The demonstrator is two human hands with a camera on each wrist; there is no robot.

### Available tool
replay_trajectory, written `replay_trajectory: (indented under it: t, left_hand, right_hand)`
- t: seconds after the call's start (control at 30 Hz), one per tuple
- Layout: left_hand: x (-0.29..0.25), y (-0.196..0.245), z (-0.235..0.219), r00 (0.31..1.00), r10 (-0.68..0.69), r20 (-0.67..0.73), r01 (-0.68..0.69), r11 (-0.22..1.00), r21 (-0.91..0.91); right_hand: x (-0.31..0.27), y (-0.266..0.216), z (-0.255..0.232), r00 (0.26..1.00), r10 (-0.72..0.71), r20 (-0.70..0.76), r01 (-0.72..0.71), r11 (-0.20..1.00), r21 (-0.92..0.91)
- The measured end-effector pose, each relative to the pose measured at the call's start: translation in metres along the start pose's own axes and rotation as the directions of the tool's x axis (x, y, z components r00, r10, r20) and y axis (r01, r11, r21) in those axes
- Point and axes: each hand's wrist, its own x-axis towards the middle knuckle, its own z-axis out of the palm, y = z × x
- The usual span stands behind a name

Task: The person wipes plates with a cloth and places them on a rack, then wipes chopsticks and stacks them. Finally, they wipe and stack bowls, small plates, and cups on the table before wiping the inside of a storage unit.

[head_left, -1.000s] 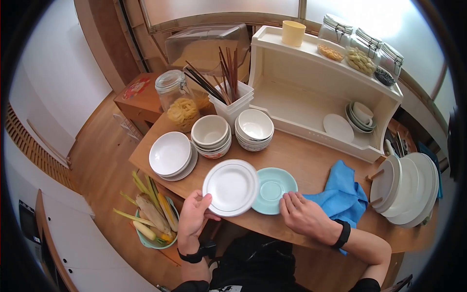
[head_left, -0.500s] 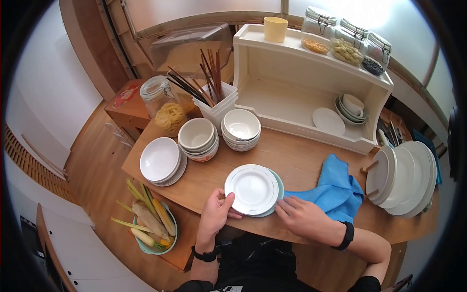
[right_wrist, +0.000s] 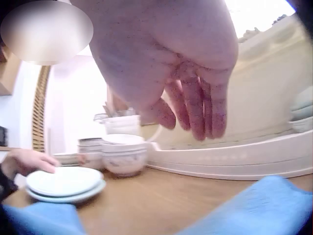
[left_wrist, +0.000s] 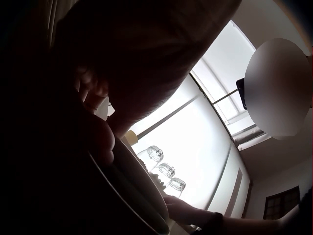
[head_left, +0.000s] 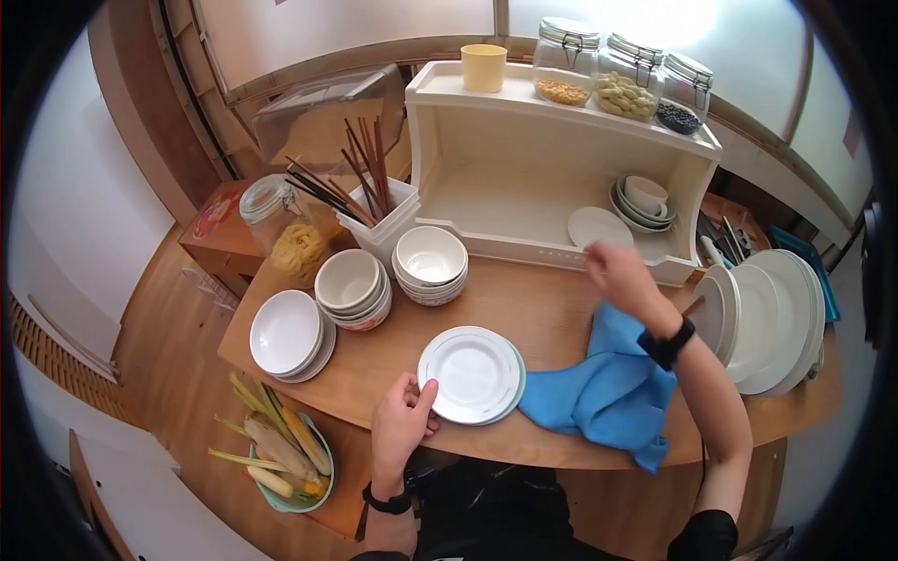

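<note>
My left hand (head_left: pixel 402 421) is at the near left edge of a white plate (head_left: pixel 470 376), thumb on its rim and the other fingers curled beside it. This plate rests on a pale green plate (head_left: pixel 516 397), of which only the right edge shows. Raised over the table, my right hand (head_left: pixel 625 280) hangs in front of the white shelf with nothing in it. Its fingers (right_wrist: pixel 195 112) point down, loosely bent, in the right wrist view. Close beyond it in the head view lies a small white plate (head_left: pixel 599 230) inside the shelf.
A crumpled blue cloth (head_left: pixel 599 397) lies right of the plates. White dishes (head_left: pixel 285 332) and bowl stacks (head_left: pixel 348 280) stand left, by a chopstick holder (head_left: pixel 379 234). Large plates (head_left: pixel 772 318) stand upright at right. A cup (head_left: pixel 645 194) sits on bowls in the shelf.
The white plate has moved right onto the pale green plate, with my left hand following. My right hand has left the green plate's edge and risen forward toward the shelf.
</note>
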Motion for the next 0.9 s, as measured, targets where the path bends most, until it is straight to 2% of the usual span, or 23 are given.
replay_trajectory:
  t: [0.07, 0.17, 0.23, 0.27, 0.3, 0.4, 0.5, 0.6, 0.7, 0.8, 0.9]
  left_hand:
    - [0.000, -0.001, 0.001, 1.000, -0.001, 0.018, 0.001, 1.000, 0.007]
    - [0.001, 0.001, 0.002, 1.000, -0.011, 0.018, 0.011, 1.000, -0.017]
    - [0.001, -0.002, 0.004, 1.000, -0.010, 0.012, 0.011, 0.999, -0.051]
    - [0.002, -0.005, 0.005, 1.000, -0.002, 0.014, 0.003, 0.998, -0.070]
    - [0.004, -0.006, 0.005, 1.000, 0.008, 0.017, -0.006, 0.996, -0.090]
    - [0.004, -0.005, 0.005, 0.999, 0.012, 0.038, -0.007, 0.993, -0.122]
    - [0.003, -0.007, 0.005, 0.993, 0.015, 0.114, 0.004, 0.986, -0.167]
    - [0.002, -0.013, 0.004, 0.982, 0.026, 0.187, 0.010, 0.981, -0.192]
    - [0.002, -0.018, 0.004, 0.989, 0.024, 0.149, 0.008, 0.977, -0.211]
    - [0.003, -0.022, 0.001, 0.992, -0.014, 0.121, 0.047, 0.961, -0.271]
    - [0.003, -0.029, -0.009, 0.996, -0.001, 0.093, 0.029, 0.953, -0.301]
  right_hand:
    - [0.018, 0.063, 0.017, 0.972, 0.096, -0.214, -0.109, 0.993, -0.051]
    - [0.035, 0.133, 0.028, 0.891, 0.362, -0.273, -0.430, 0.867, -0.252]
    - [0.031, 0.172, 0.042, 0.849, 0.450, -0.276, -0.520, 0.805, -0.287]
    - [0.033, 0.179, 0.047, 0.825, 0.493, -0.278, -0.562, 0.770, -0.303]
    - [0.036, 0.169, 0.041, 0.782, 0.592, -0.196, -0.624, 0.740, -0.252]
    - [0.041, 0.149, 0.042, 0.756, 0.638, -0.145, -0.651, 0.712, -0.262]
    - [0.048, 0.148, 0.041, 0.768, 0.637, -0.071, -0.619, 0.708, -0.341]
    - [0.053, 0.148, 0.035, 0.746, 0.666, 0.012, -0.623, 0.705, -0.338]
    - [0.055, 0.156, 0.043, 0.755, 0.655, -0.037, -0.633, 0.712, -0.303]
    - [0.058, 0.159, 0.046, 0.739, 0.674, -0.008, -0.652, 0.711, -0.264]
    - [0.064, 0.176, 0.051, 0.702, 0.710, 0.055, -0.699, 0.702, -0.134]
